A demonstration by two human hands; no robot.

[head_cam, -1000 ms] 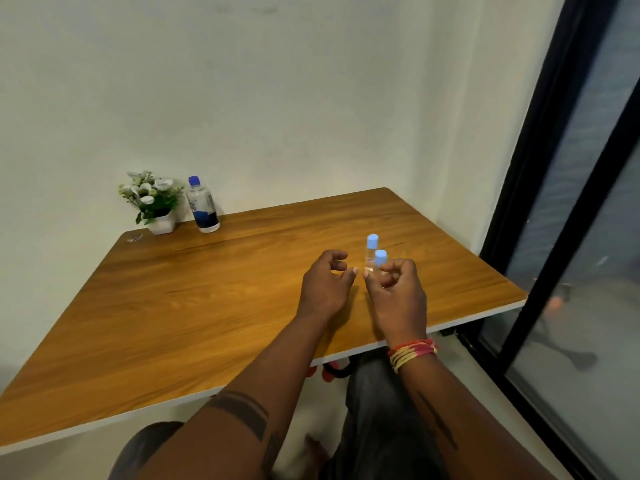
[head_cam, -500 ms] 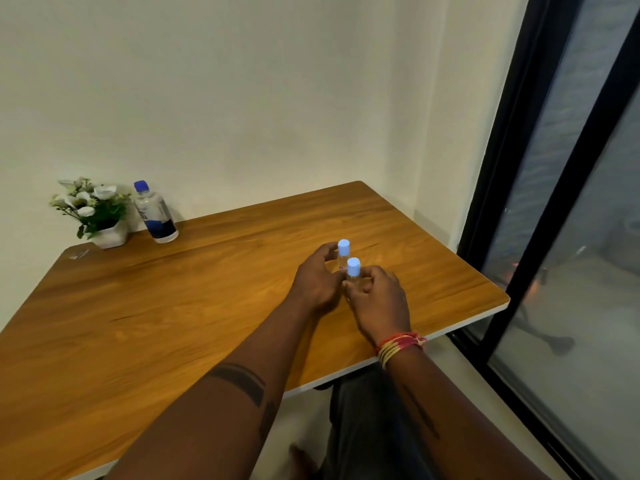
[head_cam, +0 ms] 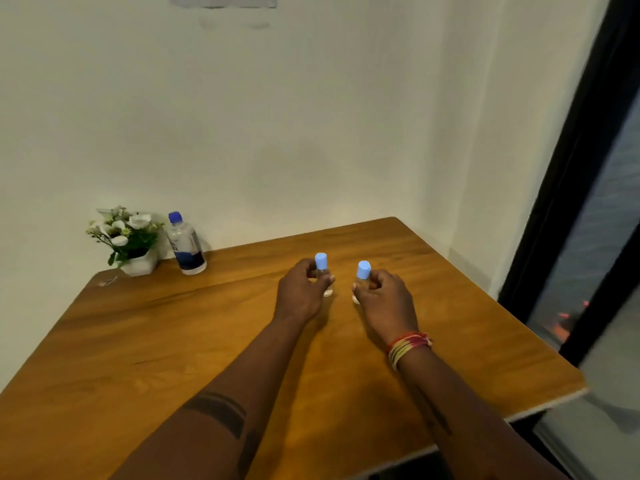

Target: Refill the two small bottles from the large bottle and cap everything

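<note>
Two small clear bottles stand upright on the wooden table (head_cam: 138,341), a short gap between them, each topped with a pale blue cap. Left small bottle (head_cam: 323,277): held by the left hand (head_cam: 299,296), fingers and thumb curled round its body below the cap, its base at the tabletop. Right small bottle (head_cam: 362,280): held by the right hand (head_cam: 384,299), fingers curled round the body, cap standing clear above the knuckles. Both hands sit mid-table, toward the far side. No writing visible on either small bottle; fill level hidden by the fingers.

Large bottle (head_cam: 185,245): far left, close to the wall, upright, well apart from the hands. Clear plastic, darker blue cap on, dark blue label band low on the body with white print above it; print too small to read.

Just left of the large bottle, a white pot of white flowers with green leaves (head_cam: 128,239). Red and yellow thread bands (head_cam: 408,346) circle the right wrist. Dark banded marking on the left forearm. Black window frame (head_cam: 571,188) at the right.
</note>
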